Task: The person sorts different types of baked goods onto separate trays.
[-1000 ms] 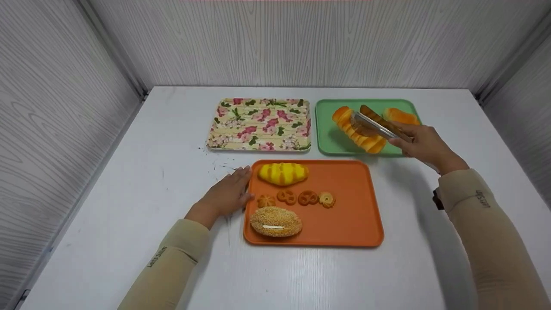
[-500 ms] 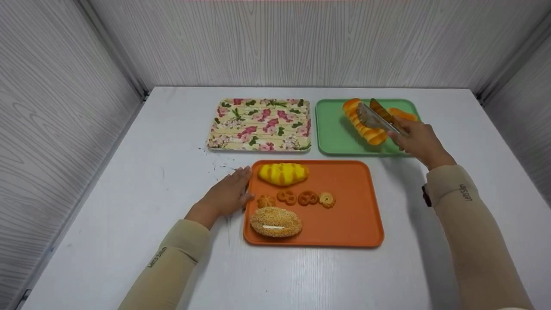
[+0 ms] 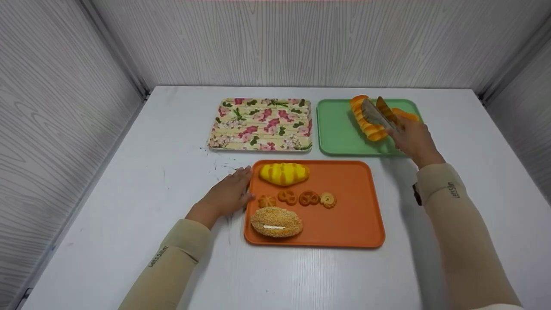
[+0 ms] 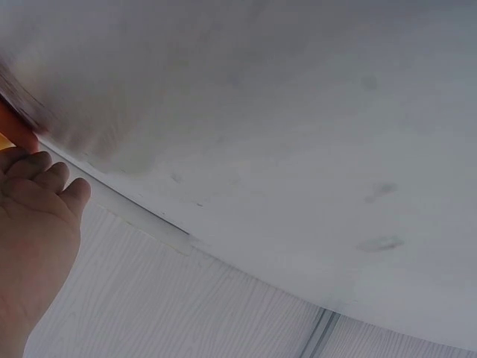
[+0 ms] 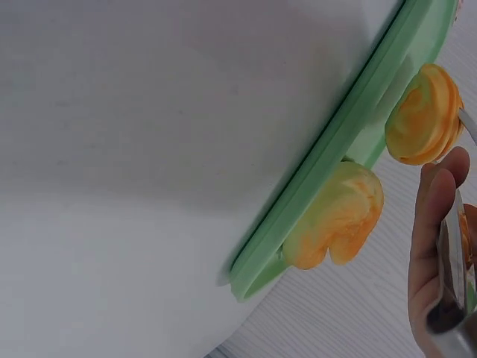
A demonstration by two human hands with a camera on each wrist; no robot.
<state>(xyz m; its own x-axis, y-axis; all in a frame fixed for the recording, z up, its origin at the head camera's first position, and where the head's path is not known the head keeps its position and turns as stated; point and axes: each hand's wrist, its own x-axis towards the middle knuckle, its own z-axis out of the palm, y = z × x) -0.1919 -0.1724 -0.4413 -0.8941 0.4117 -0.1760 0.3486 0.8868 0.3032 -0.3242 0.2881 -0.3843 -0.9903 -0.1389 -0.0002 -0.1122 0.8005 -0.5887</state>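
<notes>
My right hand [image 3: 414, 140] holds a pair of tongs [image 3: 375, 113] over the back right of the table. The tongs carry a long ridged orange loaf [image 3: 372, 131] above the green tray [image 3: 338, 140]; in the right wrist view, the loaf's rounded end [image 5: 421, 115] hangs clear of the tray. Behind the right hand, another orange bread [image 3: 408, 114] lies partly hidden on that tray. My left hand [image 3: 228, 192] lies flat against the left edge of the orange tray [image 3: 351, 215], fingers extended; the left wrist view shows its fingertips near that tray's corner.
On the orange tray are a yellow striped bread [image 3: 284, 173], several small cookies [image 3: 309, 198] and a sesame-covered bread [image 3: 277, 222]. A floral tray [image 3: 260, 125] stands left of the green one. Wood-grain panels [image 3: 301, 43] enclose the back and sides.
The right hand has carried the tongs and loaf rightward and back over the green tray. The left hand has stayed by the orange tray.
</notes>
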